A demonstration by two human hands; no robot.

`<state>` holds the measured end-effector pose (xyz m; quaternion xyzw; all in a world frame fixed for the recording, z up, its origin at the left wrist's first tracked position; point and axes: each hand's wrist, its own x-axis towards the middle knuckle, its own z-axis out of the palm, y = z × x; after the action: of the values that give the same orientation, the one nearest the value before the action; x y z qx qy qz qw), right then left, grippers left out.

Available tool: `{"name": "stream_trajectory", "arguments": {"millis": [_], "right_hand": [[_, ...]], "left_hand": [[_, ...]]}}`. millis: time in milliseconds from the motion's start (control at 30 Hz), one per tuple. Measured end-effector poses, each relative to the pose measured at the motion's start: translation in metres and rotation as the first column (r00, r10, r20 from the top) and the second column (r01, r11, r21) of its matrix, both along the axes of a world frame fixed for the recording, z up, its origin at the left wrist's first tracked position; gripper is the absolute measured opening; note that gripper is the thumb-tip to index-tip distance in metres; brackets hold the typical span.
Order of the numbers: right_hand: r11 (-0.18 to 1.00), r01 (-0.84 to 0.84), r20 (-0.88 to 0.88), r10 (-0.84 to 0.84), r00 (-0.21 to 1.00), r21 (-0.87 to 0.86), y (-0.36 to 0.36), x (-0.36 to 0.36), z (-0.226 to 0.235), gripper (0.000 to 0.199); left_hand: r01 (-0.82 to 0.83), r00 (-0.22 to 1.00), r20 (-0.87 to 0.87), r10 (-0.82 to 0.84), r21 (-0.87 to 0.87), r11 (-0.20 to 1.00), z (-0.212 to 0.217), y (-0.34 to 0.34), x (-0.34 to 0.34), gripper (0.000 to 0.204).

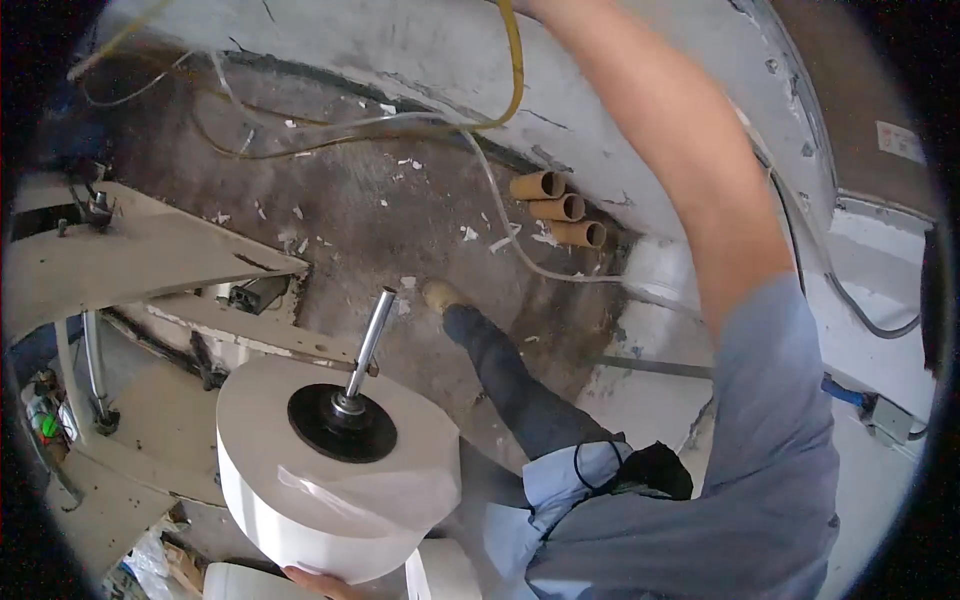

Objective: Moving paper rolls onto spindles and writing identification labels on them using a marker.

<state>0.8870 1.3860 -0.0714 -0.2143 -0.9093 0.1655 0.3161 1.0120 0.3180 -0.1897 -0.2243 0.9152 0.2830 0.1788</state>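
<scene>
A large white roll (340, 510), seemingly paper or film, sits at the lower left. A black disc (342, 424) and a shiny metal shaft (372, 335) stand out of its face. My left hand (322, 582) shows only partly at the bottom edge, its fingers lying along the roll's lower side; the rest is hidden. My right arm (690, 150) stretches up to the top edge, where the hand passes out of the picture. Close to that wrist hangs a yellowish hose (515, 70).
Beige machine frame parts (150, 250) flank the roll on the left. Several brown cardboard tubes (555, 208) lie by the white wall on the floor (350, 220), among paper scraps. A clear tube (495, 190) trails across. More white rolls (440, 572) stand below.
</scene>
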Motion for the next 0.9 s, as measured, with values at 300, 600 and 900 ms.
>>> {"name": "stream_trajectory", "arguments": {"millis": [300, 600, 900], "right_hand": [[0.835, 0.340, 0.428, -0.141, 0.893, -0.433, -0.054, -0.050, -0.141, 0.040], [0.958, 0.026, 0.023, -0.034, 0.999, 0.285, -0.140, -0.122, -0.175, 0.029], [0.643, -0.393, 0.138, 0.615, 0.776, -0.657, -0.275, 0.027, -0.167, 0.027]], "left_hand": [[0.178, 0.954, -0.196, -0.226, -0.235, 0.956, 0.014, 0.021, 0.014, 0.060], [-0.019, 0.940, -0.337, 0.058, 0.116, 0.993, 0.055, 0.147, 0.011, 0.064], [-0.095, 0.931, -0.344, 0.122, 0.095, 0.991, 0.062, 0.172, 0.027, 0.060]]}}
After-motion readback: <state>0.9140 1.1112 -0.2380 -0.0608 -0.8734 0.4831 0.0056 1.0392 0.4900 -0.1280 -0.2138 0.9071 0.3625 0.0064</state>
